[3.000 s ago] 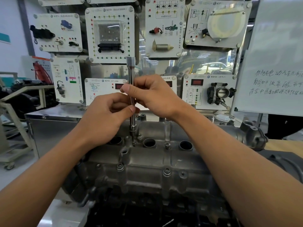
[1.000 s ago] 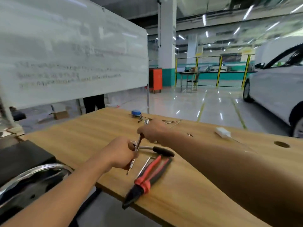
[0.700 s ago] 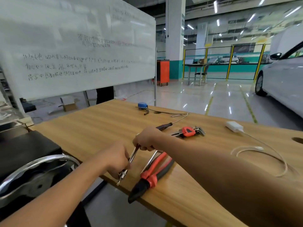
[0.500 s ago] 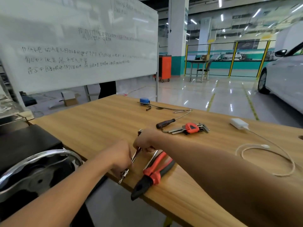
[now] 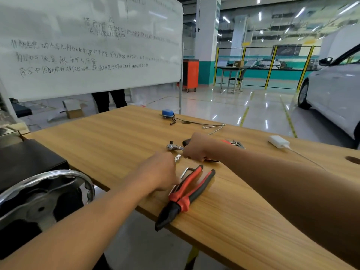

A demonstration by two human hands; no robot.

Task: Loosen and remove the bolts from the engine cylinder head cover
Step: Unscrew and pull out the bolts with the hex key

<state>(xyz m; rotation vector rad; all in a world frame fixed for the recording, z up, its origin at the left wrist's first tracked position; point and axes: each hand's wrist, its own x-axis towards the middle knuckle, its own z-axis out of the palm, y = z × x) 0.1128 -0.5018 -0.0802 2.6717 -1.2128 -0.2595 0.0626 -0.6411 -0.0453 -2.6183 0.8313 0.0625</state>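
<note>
Just beyond the pliers [image 5: 185, 197] on the table [image 5: 116, 137], our right hand [image 5: 196, 149] wraps its fingers round the ratchet [image 5: 174, 147] handle. Our left hand [image 5: 159, 170], left of the pliers, is blurred, so we cannot tell its fingers' state.
</note>
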